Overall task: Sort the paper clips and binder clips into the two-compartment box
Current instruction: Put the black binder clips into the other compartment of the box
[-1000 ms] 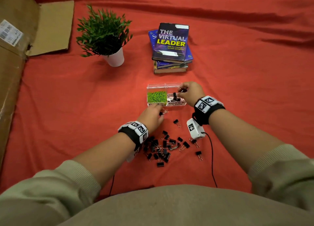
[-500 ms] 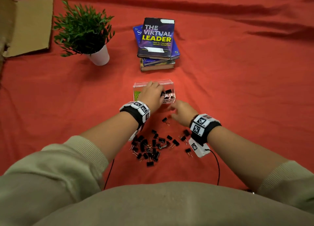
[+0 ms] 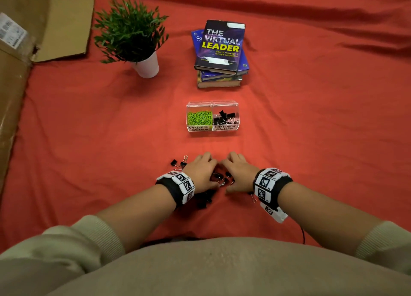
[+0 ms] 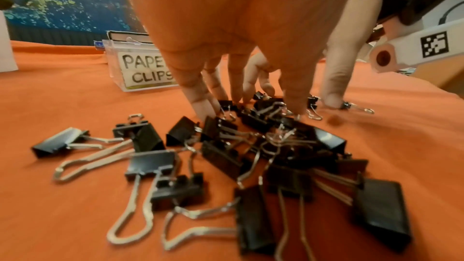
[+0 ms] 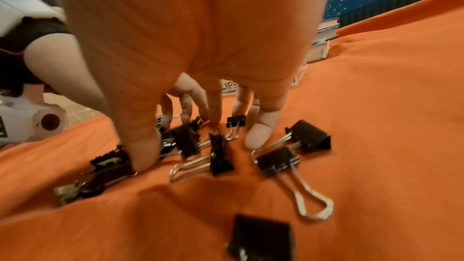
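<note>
The clear two-compartment box [image 3: 212, 128] stands open on the red cloth. Green paper clips [image 3: 199, 117] fill its left side and black binder clips [image 3: 225, 118] lie in its right side. A pile of loose binder clips [image 3: 220, 178] lies nearer to me, seen close up [image 4: 251, 156] [image 5: 220, 158]. My left hand [image 3: 201, 171] [image 4: 247, 94] and right hand [image 3: 239, 172] [image 5: 200, 142] sit side by side on the pile. Their fingers are spread downward and the tips touch clips and cloth. Neither hand visibly holds a clip. Two clips [image 3: 179, 163] lie just left of my left hand.
A potted plant [image 3: 133, 35] stands at the back left and a stack of books [image 3: 222, 51] behind the box. A cardboard box [image 3: 13, 73] lines the left edge. A black cable [image 3: 302, 235] trails from my right wrist. The cloth shows wrinkles at the back.
My left hand has come back from the box to the pile. My right hand has moved in beside it. Both now rest on the clips nearer my body.
</note>
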The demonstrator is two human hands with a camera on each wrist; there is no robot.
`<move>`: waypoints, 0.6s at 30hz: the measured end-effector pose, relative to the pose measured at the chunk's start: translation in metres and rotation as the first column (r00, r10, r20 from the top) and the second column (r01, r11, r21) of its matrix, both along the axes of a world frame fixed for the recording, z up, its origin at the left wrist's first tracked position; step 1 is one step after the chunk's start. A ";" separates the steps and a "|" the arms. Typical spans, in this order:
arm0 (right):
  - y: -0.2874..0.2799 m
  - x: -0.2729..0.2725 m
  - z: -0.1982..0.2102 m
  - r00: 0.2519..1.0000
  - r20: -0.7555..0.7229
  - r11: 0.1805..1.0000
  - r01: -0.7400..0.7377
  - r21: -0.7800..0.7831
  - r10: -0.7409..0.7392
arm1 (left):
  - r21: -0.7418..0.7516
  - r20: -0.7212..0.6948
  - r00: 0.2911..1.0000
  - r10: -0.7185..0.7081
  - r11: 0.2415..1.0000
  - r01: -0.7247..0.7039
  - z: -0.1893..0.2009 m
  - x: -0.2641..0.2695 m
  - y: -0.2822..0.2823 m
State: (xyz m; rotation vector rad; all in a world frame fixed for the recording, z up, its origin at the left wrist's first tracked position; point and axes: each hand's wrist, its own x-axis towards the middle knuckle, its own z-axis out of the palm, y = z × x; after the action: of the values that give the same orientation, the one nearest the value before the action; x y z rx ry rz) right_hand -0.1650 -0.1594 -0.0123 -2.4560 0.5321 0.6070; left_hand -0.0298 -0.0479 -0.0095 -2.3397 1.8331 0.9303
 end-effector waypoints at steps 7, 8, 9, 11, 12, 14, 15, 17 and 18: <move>0.008 0.001 -0.005 0.998 0.024 0.998 0.066 -0.009 -0.066 | -0.021 0.001 0.998 0.062 0.998 -0.062 -0.002 -0.009 0.001; 0.007 0.001 -0.006 0.997 0.029 0.997 0.078 0.002 -0.078 | -0.022 -0.010 0.997 0.078 0.997 -0.078 -0.003 -0.008 0.002; 0.007 0.000 -0.005 0.996 0.032 0.996 0.086 0.010 -0.086 | -0.024 -0.019 0.995 0.095 0.995 -0.095 -0.004 -0.007 0.002; 0.005 0.000 -0.003 0.993 0.040 0.994 0.110 0.010 -0.110 | -0.024 -0.040 0.991 0.130 0.991 -0.131 -0.005 -0.004 0.002; 0.003 0.000 -0.002 0.991 0.047 0.992 0.129 0.007 -0.129 | -0.021 -0.058 0.987 0.150 0.988 -0.151 -0.006 -0.002 0.003; -0.002 0.000 -0.001 0.984 0.058 0.985 0.171 0.007 -0.171 | -0.012 -0.106 0.976 0.189 0.981 -0.192 -0.007 0.002 0.004; -0.005 0.000 0.000 0.980 0.056 0.981 0.192 0.013 -0.192 | -0.010 -0.125 0.970 0.207 0.978 -0.210 -0.007 0.004 0.005; -0.011 0.000 -0.001 0.968 0.058 0.970 0.241 0.032 -0.242 | -0.016 -0.149 0.960 0.238 0.970 -0.243 -0.008 0.006 0.005; -0.013 0.000 -0.001 0.958 0.067 0.960 0.278 0.046 -0.280 | -0.020 -0.153 0.957 0.248 0.967 -0.254 -0.008 0.006 0.005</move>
State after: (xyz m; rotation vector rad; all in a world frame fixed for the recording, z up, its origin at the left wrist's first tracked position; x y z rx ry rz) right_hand -0.1650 -0.1728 -0.0136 -2.3023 0.8131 0.4058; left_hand -0.0235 -0.0428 -0.0174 -2.6400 1.6386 1.1346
